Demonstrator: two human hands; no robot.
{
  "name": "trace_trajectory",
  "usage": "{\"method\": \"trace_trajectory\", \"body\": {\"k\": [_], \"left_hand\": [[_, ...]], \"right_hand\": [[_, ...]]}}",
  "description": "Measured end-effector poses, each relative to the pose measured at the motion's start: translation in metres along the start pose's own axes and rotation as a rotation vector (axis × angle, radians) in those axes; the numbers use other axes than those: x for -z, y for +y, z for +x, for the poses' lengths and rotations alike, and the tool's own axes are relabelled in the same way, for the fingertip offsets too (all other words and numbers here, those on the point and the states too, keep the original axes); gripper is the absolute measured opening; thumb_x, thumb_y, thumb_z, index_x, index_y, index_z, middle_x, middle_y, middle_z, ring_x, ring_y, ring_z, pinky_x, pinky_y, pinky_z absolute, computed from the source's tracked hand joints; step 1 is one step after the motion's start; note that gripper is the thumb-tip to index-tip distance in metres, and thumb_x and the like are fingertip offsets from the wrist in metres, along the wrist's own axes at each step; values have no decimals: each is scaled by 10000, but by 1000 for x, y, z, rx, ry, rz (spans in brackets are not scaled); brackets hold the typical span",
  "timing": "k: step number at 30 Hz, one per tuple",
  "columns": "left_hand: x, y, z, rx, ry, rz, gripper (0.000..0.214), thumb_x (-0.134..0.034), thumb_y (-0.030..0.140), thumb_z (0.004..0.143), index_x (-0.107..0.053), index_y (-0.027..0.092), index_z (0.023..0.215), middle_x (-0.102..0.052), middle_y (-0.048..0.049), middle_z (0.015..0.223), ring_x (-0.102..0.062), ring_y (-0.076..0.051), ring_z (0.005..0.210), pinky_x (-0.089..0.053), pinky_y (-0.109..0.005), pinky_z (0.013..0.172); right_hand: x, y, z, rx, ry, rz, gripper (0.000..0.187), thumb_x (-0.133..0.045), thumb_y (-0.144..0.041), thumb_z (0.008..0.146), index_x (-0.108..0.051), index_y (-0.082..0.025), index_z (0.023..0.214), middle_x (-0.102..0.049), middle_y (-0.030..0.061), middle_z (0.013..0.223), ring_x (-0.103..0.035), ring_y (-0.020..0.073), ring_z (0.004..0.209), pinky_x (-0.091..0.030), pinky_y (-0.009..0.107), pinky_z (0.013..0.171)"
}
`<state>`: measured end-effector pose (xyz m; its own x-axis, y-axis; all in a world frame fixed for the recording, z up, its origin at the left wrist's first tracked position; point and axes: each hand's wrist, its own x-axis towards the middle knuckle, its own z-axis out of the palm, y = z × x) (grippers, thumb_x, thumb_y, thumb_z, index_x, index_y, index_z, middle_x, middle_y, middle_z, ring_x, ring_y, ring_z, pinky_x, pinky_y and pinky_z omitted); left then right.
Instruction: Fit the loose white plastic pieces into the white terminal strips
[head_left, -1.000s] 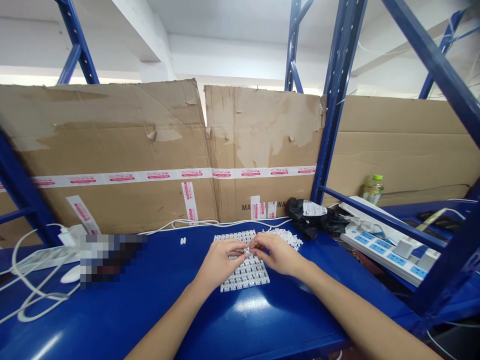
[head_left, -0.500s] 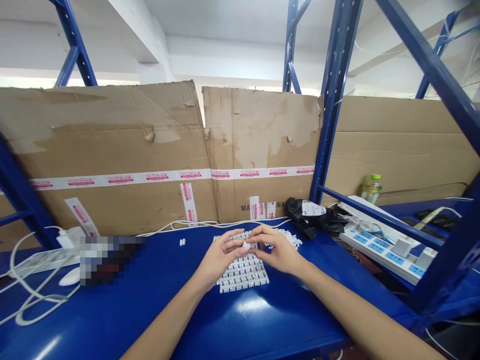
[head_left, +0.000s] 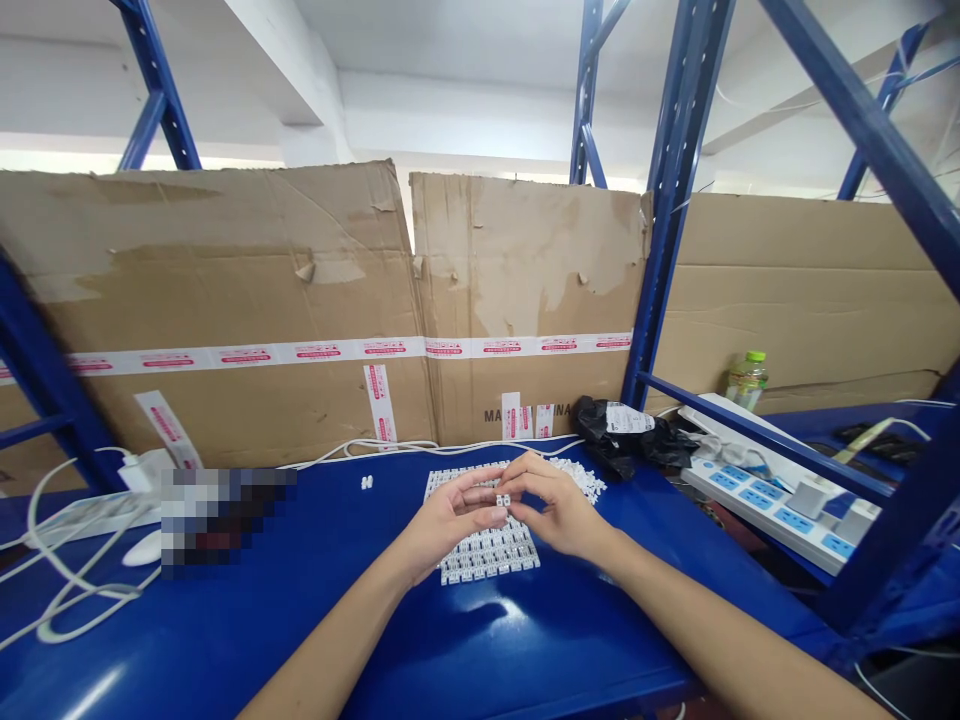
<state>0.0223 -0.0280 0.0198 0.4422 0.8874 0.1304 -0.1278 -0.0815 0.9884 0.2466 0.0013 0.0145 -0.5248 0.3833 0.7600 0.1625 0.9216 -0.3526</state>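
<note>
A flat grid of small white plastic pieces (head_left: 487, 553) lies on the blue shelf top (head_left: 300, 620). Just above it my left hand (head_left: 448, 518) and my right hand (head_left: 553, 510) meet, fingertips pinched together on one small white piece (head_left: 502, 499). A loose heap of the same white pieces (head_left: 581, 475) sits right behind my right hand. Two stray white pieces (head_left: 366, 483) lie to the left of the grid.
Cardboard sheets (head_left: 300, 320) wall off the back. White cables (head_left: 67, 590) and a power strip lie at the left, a black plastic bag (head_left: 626, 435) and a white-and-blue power strip (head_left: 765, 500) at the right. A green-capped bottle (head_left: 746, 378) stands behind a blue rack post (head_left: 667, 220).
Both hands lifted off the grid with the small piece between the fingertips, then stayed close together just above it, turning the piece slightly.
</note>
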Motion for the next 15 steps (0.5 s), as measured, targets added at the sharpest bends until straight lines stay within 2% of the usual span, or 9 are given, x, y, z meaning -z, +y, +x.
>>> {"method": "trace_trajectory", "body": {"k": [3,5,7,9,10,12,13,15], "left_hand": [[-3,-2,1,-9,90,104,574,-914,390,795,-725,207,1306,-813,-128,1170,-763,-299,1116,-577,-460,1020],[-2,-2,2,-35,88,169,557,-898,414,805,-729,213,1297,-813,-125,1164,-762,-298,1104,-589,-453,993],[7,-1,3,-83,58,272,539,-850,435,843,-720,217,1319,-804,-130,1203,-754,-300,1120,-593,-452,985],[29,1,6,-148,85,488,480,-759,447,904,-725,211,1321,-792,-135,1247,-741,-300,1145,-589,-452,996],[45,2,7,-172,154,651,436,-694,448,940,-736,207,1302,-788,-136,1257,-742,-296,1131,-587,-452,998],[82,5,10,-211,324,1077,377,-581,407,974,-763,229,1252,-778,-113,1285,-723,-292,1162,-560,-452,1044],[102,6,10,-202,362,1148,345,-609,371,935,-789,222,1190,-781,-121,1278,-687,-325,1230,-495,-493,1125],[136,7,9,-162,415,1215,299,-650,343,862,-821,206,1066,-807,-147,1200,-657,-381,1258,-428,-555,1172]], "right_hand": [[-1,2,0,25,-26,-35,191,-660,-191,1010,-721,-269,1173,-706,82,1074,-640,247,1018,-570,432,873],[-2,4,0,53,-52,-58,217,-656,-203,1021,-717,-281,1213,-704,83,1064,-640,246,1001,-576,425,853],[-3,6,-1,54,-83,-74,345,-676,-237,1020,-660,-307,1358,-706,94,1144,-645,256,1063,-585,445,900],[-2,7,-2,17,-105,-99,527,-689,-263,1018,-533,-320,1518,-673,111,1296,-627,270,1191,-571,486,1005],[-2,8,-2,-10,-112,-117,572,-688,-268,1018,-492,-318,1554,-646,118,1357,-608,275,1246,-555,504,1052],[0,10,-3,-63,-120,-149,521,-675,-260,1022,-532,-304,1521,-617,121,1397,-592,277,1291,-536,518,1097],[1,11,-4,-84,-125,-159,452,-670,-252,1023,-586,-295,1465,-622,118,1379,-598,275,1285,-537,514,1099],[4,13,-4,-118,-139,-168,339,-671,-243,1019,-663,-274,1356,-636,113,1333,-616,270,1257,-546,498,1093]]}}
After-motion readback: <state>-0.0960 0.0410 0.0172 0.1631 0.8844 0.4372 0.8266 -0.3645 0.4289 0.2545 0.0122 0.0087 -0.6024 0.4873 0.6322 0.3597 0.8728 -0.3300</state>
